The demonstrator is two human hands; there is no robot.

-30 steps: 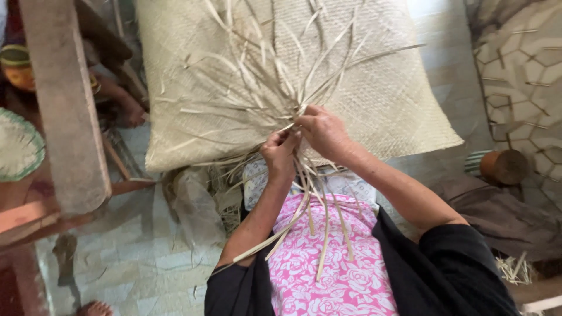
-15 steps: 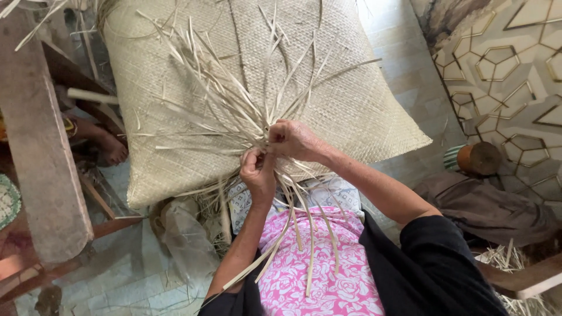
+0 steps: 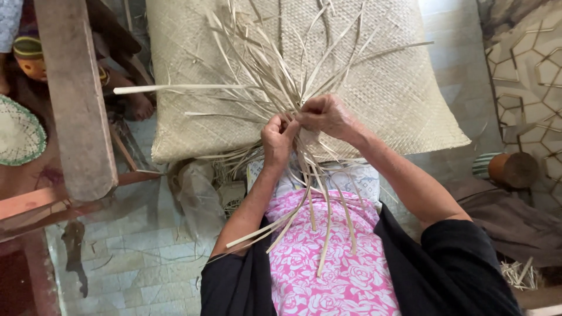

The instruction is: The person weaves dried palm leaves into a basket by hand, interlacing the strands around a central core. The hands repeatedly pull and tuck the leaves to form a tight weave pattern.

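Both our hands pinch the bundle of pale straw strips [image 3: 293, 88]: our left hand [image 3: 278, 140] and right hand [image 3: 328, 116] clenched together around its middle. It fans out over the woven mat [image 3: 398, 76], loose ends trailing onto our pink floral lap [image 3: 333, 275].

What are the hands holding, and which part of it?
Both hands, left hand and right hand, pinch a bundle of pale straw strips at its middle, where the strips cross; loose ends fan out over the woven mat.
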